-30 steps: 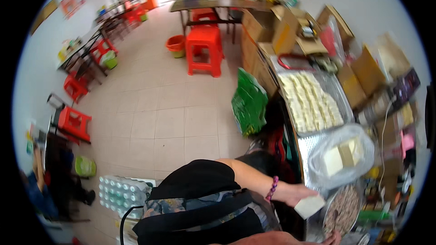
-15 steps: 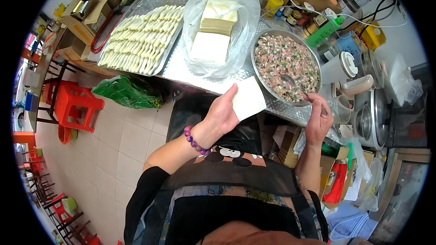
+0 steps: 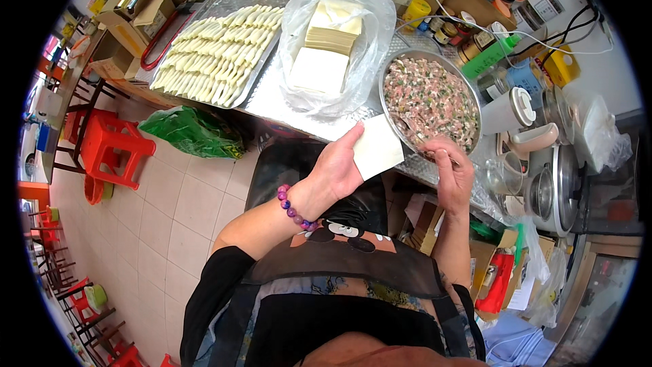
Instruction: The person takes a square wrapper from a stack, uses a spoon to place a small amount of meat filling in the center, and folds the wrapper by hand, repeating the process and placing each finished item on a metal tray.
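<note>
A pale square dough wrapper [image 3: 378,148] lies across the fingers of my left hand [image 3: 336,168], its thumb resting along the edge. My right hand [image 3: 451,175] is closed round a metal spoon [image 3: 407,127] at the near side of a round steel bowl [image 3: 382,92]. Minced meat filling [image 3: 433,98] with green bits fills that bowl, and the spoon's head is partly sunk in it at the left. Beyond my left hand, a stack of wrappers [image 3: 331,39] sits in an opened clear plastic bag [image 3: 375,17].
Rows of folded dumplings [image 3: 217,54] lie on a metal tray [image 3: 257,85] at the far left. Jars, a green bottle [image 3: 490,56] and a white canister [image 3: 508,107] crowd the right side. Red stools [image 3: 115,146] and a green bag [image 3: 193,134] stand on the floor at left.
My right hand has moved left along the bowl's near rim, and the spoon has shifted from the middle of the filling to its left side. The left hand keeps the wrapper.
</note>
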The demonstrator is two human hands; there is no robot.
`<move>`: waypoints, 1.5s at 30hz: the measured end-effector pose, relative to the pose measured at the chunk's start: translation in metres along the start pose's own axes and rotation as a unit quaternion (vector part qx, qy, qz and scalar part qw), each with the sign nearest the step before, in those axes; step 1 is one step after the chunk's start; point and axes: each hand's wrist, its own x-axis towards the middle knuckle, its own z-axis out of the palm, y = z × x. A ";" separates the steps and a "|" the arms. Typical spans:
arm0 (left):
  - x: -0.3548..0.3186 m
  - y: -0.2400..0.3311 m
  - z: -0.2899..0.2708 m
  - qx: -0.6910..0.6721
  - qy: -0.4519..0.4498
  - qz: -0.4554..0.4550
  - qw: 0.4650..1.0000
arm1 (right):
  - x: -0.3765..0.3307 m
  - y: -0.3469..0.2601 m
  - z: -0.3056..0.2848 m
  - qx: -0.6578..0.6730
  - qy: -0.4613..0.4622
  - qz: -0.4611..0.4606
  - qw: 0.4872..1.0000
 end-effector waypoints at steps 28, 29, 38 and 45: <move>-0.006 0.006 0.007 0.005 -0.045 -0.033 0.998 | -0.034 -0.002 0.015 -0.097 0.075 -0.151 0.981; -0.006 0.007 0.007 0.003 -0.049 -0.034 0.998 | -0.032 -0.004 0.016 -0.117 0.048 -0.178 0.976; -0.002 0.012 0.005 -0.041 -0.058 -0.023 0.997 | -0.036 -0.020 0.017 -0.215 -0.081 -0.286 0.930; -0.005 0.008 0.010 -0.035 -0.036 -0.009 0.999 | -0.040 -0.016 0.012 -0.204 0.068 -0.225 0.950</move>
